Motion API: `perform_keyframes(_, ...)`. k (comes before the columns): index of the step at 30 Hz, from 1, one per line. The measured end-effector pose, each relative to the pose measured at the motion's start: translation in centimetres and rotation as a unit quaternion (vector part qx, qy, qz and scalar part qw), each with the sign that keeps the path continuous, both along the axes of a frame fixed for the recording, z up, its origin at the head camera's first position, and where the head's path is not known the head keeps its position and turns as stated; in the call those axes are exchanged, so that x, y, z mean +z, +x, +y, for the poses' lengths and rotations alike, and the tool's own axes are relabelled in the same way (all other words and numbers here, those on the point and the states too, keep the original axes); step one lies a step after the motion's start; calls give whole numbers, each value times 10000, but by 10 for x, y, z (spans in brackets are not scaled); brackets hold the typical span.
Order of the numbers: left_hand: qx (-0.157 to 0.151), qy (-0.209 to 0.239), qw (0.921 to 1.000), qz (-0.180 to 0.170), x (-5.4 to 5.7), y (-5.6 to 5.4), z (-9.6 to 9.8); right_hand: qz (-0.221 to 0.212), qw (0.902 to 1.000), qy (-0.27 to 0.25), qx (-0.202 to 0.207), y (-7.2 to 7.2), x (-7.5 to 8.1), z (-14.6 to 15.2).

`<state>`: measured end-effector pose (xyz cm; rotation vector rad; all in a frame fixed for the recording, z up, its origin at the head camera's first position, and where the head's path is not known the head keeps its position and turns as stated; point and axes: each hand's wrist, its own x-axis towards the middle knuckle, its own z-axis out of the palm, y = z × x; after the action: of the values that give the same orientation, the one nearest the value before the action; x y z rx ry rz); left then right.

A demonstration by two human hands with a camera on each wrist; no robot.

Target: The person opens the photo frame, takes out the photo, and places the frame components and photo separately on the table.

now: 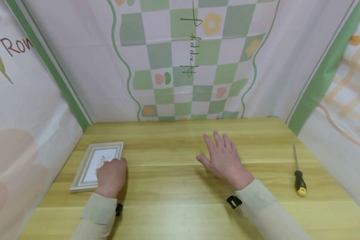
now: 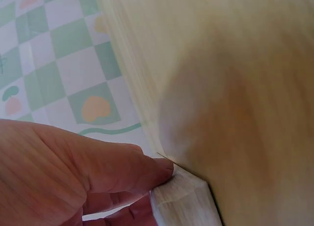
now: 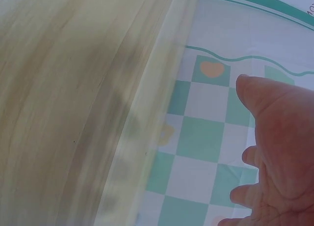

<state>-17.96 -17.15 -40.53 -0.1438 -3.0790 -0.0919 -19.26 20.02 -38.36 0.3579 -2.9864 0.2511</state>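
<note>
The left hand point(image 1: 111, 176) grips the right-hand border of the picture frame point(image 1: 91, 166): in the left wrist view the thumb point(image 2: 162, 169) lies on the rim near a corner, with fingers curled on the other side. The right hand point(image 1: 223, 162) holds nothing; its fingers are extended and spread, the thumb well apart from them, over the middle of the table point(image 1: 168, 186). Cream sleeves cover both forearms, and a small black piece point(image 1: 234, 201) shows beside each cuff.

The left hand stands in the way of the frame's near right part and hides some of the print. On the table's right side, well apart from the right hand, lies a screwdriver point(image 1: 298, 175) with a black and yellow handle; its shaft points to the back edge and its handle end faces the person. Behind the table rises a cloth backdrop point(image 1: 186, 66) with green and white checks, flowers and sideways writing, and patterned cloth walls flank both sides.

The frame is at the left of the table, picture side up. Its long axis runs from near to far, the far end leaning rightward in the head view. The drawn sprig point(image 1: 103, 159) points toward the far end. Whether the frame lies wholly flat, I cannot tell.
</note>
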Motion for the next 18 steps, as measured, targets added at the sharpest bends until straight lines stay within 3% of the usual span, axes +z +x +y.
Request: perform_keyframes(18, -363, 135, 9991, 195, -3, -3, 29, -36, 10000, -7, 34, 1, -4, -1)
